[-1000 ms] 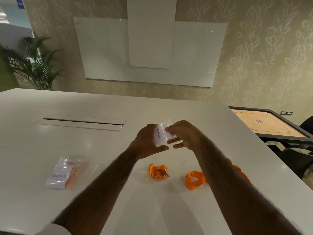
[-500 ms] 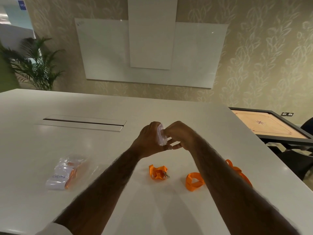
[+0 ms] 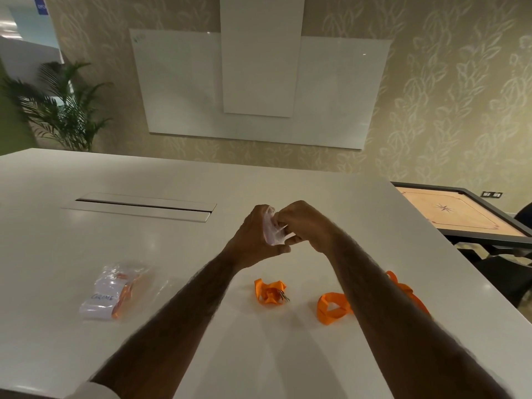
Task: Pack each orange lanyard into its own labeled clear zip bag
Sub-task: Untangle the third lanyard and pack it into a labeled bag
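Bag's gone from flat with the label facing up a second ago to scrunched edge-on now, and both hands have pulled in tight around it. So the clear zip bag [image 3: 272,230] is up off the table, caught between the two sets of fingers. The left hand [image 3: 253,240] curls round it with the thumb underneath, and the right hand [image 3: 305,226] nips its top edge with the fingertips. My read is the mouth is getting worked open, but I honestly can't see whether the zip has parted yet.

If that's the step, take one lip per hand right at the seal and peel them apart instead of crumpling the whole bag. Thin plastic sticks to itself, so rolling the lips between the fingertips should help. Keep the left hand's grip low so the opening stays wide.

Just below the fingers, nearer the person, the folded lanyard [image 3: 270,292] lies on the table [image 3: 86,240], metal clip showing, probably the next one in. Beside it, the second lanyard [image 3: 334,308] runs partly under the right forearm. Well out to the left of the left fingers sits a packed bag [image 3: 112,292], already done.
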Demonstrator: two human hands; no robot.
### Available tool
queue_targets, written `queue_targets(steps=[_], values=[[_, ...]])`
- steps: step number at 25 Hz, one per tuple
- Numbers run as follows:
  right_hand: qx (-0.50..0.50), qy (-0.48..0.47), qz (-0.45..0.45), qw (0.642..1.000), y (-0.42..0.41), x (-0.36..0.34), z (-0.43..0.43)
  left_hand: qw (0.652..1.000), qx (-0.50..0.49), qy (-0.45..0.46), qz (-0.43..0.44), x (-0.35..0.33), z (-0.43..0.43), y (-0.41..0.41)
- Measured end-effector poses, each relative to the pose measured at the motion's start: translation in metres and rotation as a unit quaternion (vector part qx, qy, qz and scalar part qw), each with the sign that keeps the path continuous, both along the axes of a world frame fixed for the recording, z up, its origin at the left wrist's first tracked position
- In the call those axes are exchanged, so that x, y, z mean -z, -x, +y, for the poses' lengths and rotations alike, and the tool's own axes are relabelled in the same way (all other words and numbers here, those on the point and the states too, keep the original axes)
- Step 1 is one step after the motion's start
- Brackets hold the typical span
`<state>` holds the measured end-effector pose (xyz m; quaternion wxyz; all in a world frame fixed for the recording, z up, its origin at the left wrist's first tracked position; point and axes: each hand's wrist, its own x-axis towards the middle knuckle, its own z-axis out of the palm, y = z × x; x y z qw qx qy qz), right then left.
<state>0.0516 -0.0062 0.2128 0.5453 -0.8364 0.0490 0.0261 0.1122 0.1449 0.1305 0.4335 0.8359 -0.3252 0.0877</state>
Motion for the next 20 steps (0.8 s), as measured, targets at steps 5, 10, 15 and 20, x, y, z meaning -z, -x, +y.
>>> queue_targets(steps=[5,10,15,20], values=[[-0.046,0.262,-0.090,0.960,-0.006,-0.003,0.003,0.999,-0.032,0.036,-0.020,0.007,0.003,0.000],[-0.094,0.321,-0.064,0.940,-0.011,0.003,0.006,0.997,-0.029,0.033,-0.058,0.006,0.000,-0.005],[-0.114,0.336,0.000,0.935,-0.011,0.003,0.010,0.999,-0.024,0.010,-0.044,0.011,0.001,-0.006],[-0.091,0.431,-0.117,0.890,-0.017,0.005,0.007,0.999,-0.020,0.048,-0.001,0.013,0.010,-0.003]])
